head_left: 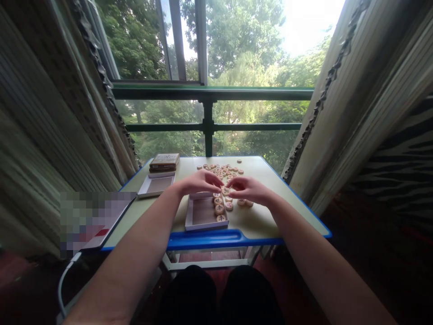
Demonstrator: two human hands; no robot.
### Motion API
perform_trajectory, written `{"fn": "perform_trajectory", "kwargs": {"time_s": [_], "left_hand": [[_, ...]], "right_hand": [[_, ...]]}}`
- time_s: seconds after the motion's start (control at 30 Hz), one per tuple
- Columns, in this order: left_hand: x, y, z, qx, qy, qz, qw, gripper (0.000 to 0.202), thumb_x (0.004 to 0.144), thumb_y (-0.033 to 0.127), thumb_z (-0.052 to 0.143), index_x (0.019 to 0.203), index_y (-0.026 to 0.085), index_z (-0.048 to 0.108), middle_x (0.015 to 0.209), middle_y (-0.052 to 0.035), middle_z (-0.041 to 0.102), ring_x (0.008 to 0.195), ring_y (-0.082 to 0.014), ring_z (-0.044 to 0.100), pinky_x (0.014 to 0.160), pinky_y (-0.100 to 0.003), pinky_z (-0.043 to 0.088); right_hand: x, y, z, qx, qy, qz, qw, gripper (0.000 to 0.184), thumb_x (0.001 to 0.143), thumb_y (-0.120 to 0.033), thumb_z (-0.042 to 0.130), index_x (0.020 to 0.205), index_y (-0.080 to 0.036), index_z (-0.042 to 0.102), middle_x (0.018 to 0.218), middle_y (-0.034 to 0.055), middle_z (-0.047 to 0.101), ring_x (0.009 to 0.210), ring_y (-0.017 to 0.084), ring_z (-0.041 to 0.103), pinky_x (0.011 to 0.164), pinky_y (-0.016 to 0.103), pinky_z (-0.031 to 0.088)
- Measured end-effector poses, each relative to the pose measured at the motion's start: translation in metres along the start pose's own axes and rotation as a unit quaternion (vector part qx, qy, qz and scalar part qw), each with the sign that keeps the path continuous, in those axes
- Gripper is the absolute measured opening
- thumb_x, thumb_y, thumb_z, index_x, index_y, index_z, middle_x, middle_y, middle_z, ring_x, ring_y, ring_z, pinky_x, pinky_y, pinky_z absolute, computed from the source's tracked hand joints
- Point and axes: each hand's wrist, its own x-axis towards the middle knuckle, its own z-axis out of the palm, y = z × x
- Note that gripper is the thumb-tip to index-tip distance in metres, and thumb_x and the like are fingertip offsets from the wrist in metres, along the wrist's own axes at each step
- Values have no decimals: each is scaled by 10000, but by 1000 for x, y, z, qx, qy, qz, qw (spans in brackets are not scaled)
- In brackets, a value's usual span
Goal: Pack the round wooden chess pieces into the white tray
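A round wooden Chinese chess piece [225,192] with a dark character is held between my fingertips, just past the right wall of an open shallow box [203,225]. My left hand [202,181] reaches over the box's far edge, its fingers bent and closed against the piece. From the right, my right hand [249,189] pinches the same piece with thumb and fingers. Inside the box, along its right side, several pieces stand in a column, including a chess piece [219,209]. Beside the box lies a piece with a red character [229,206].
Loose chess pieces [221,171] are spread over the far middle of the blue-edged table [280,221]. At the back left are a stacked box [164,161] and an open tray [156,185]. A partly blurred flat device [101,221] with a cable overhangs the left edge.
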Motion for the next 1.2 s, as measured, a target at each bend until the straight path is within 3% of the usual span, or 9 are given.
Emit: {"fn": "perform_trajectory", "kwargs": {"time_s": [0.17, 0.33, 0.4, 0.63, 0.9, 1.07, 1.2], "left_hand": [[-10, 9, -6, 72, -63, -21, 995, 293, 634, 352, 727, 861, 166, 743, 794, -70, 719, 752, -182, 641, 703, -265, 487], [-19, 18, -8, 94, -214, -89, 968, 370, 649, 389, 717, 976, 217, 721, 730, -35, 715, 625, -143, 599, 549, -212, 428], [-20, 19, -8, 95, -244, -92, 961, 395, 655, 402, 713, 1009, 226, 708, 705, -24, 709, 594, -132, 572, 518, -207, 398], [-19, 20, -7, 73, -290, -101, 949, 422, 666, 392, 704, 1055, 228, 688, 669, -19, 698, 492, -103, 462, 457, -210, 353], [-17, 16, -8, 70, -307, -120, 941, 459, 674, 392, 706, 1081, 181, 672, 680, -37, 699, 489, -82, 436, 459, -194, 348], [-16, 16, -7, 89, -317, -131, 935, 497, 663, 430, 713, 1083, 169, 670, 705, -41, 706, 524, -90, 476, 495, -199, 375], [-16, 16, -6, 113, -324, -125, 931, 500, 646, 429, 730, 1077, 182, 673, 728, -23, 711, 662, -129, 583, 606, -204, 434]], "right_hand": [[-5, -5, 5, -45, -112, 14, 993, 352, 648, -410, 693, 892, -160, 646, 577, -71, 356, 528, 68, 351, 469, 203, 268], [-7, -8, 7, -89, -158, 0, 983, 309, 658, -385, 694, 881, -175, 653, 601, -63, 393, 556, 73, 371, 500, 205, 282], [-7, -7, 8, -98, -170, -5, 981, 306, 658, -383, 698, 882, -181, 650, 611, -61, 405, 563, 75, 383, 507, 204, 289], [-6, -6, 9, -131, -183, -19, 974, 321, 649, -418, 710, 860, -183, 653, 621, -56, 420, 565, 79, 389, 503, 203, 289], [-6, -8, 9, -135, -199, -24, 970, 333, 663, -416, 697, 892, -176, 669, 626, -51, 423, 575, 80, 386, 517, 205, 297], [-6, -7, 8, -139, -196, -28, 970, 286, 700, -395, 663, 887, -179, 686, 624, -45, 424, 579, 82, 396, 524, 207, 303], [-5, -7, 10, -145, -194, -27, 970, 274, 692, -390, 672, 865, -178, 694, 620, -42, 437, 569, 81, 402, 513, 209, 300]]}}
